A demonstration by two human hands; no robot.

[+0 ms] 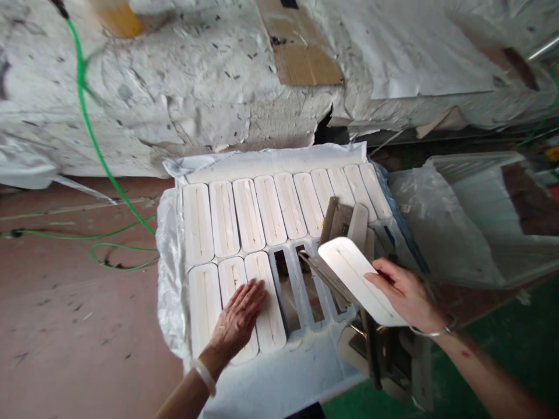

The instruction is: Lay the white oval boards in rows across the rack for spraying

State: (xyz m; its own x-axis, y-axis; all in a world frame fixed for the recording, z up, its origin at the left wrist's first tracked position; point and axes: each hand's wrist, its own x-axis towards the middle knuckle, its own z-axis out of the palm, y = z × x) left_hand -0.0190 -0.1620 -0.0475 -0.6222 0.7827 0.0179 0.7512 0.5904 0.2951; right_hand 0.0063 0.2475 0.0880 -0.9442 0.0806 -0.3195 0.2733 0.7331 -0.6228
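The right hand point(399, 288) grasps a white panel point(358, 279) by its near right portion, thumb laid along the upper face; the panel is long, round-cornered and marked with a line down its middle; it is held at a slant over the right part of the frame point(314, 334), its free end pointing far and to the left; whether its underside touches the pieces below cannot be told. The left hand point(240, 311) grasps nothing; it lies spread flat, palm down, fingers close together, across the second and third seated panels point(266, 299) of the near row, counted from the left. The far row of the frame holds similar panels set side by side; in the near row, three panels occupy the left end and open slots point(310, 291) follow to their right. Grey-brown pieces point(334, 220) with gold-coloured metal parts lie heaped at the right of the frame, partly covering both rows; more are seen below and beyond the held panel. A crinkled white sheet point(167, 273) borders the frame on the left. On the far side stands a bench point(209, 70) with a mottled white covering; it carries a piece of cardboard point(308, 58); a green cable point(96, 145) hangs at the left; clear plastic point(445, 227) is located at the right.
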